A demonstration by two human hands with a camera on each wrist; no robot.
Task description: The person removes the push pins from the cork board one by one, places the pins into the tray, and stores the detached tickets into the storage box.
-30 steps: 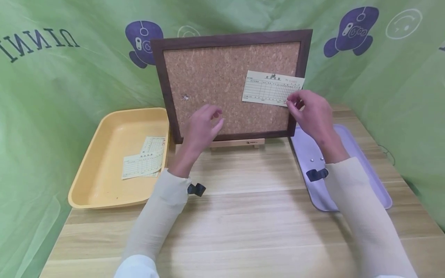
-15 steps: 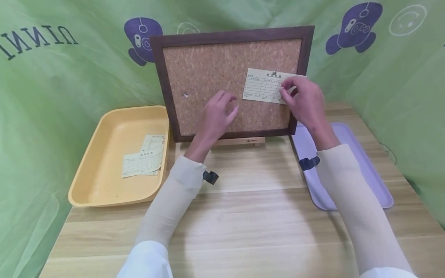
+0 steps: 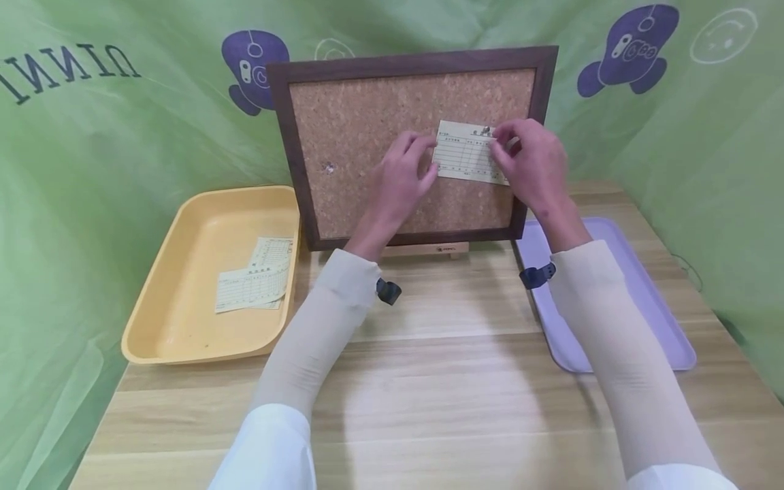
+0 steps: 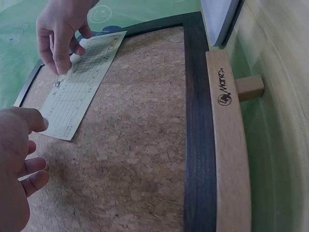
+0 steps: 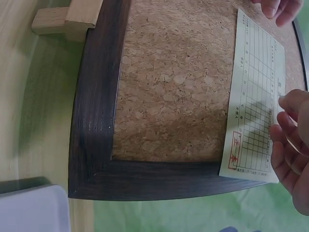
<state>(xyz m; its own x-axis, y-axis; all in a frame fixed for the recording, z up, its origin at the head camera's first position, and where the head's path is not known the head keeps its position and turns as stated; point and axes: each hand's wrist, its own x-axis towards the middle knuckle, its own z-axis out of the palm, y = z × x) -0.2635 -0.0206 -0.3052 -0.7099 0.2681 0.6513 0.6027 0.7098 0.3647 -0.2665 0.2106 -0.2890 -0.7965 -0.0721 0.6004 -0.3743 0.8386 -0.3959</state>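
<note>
A pale receipt slip with a printed grid hangs slightly tilted on the right half of the framed corkboard. A silvery push pin holds its top edge. My right hand is over the slip's right part, fingers bent and their tips close beside the pin, not around it. My left hand is at the slip's left edge; in the left wrist view one fingertip meets or nearly meets the slip's end, other fingers loosely bent. Whether either hand presses the paper is hard to tell.
A yellow tray at left holds several similar slips. On the right lies a purple tray, partly under my right forearm. More silvery pins sit on the board's left side. A wooden stand supports the board.
My left hand has moved right and up, to the slip's left edge. My right hand has slid left and up from the slip's lower right corner toward the pin.
</note>
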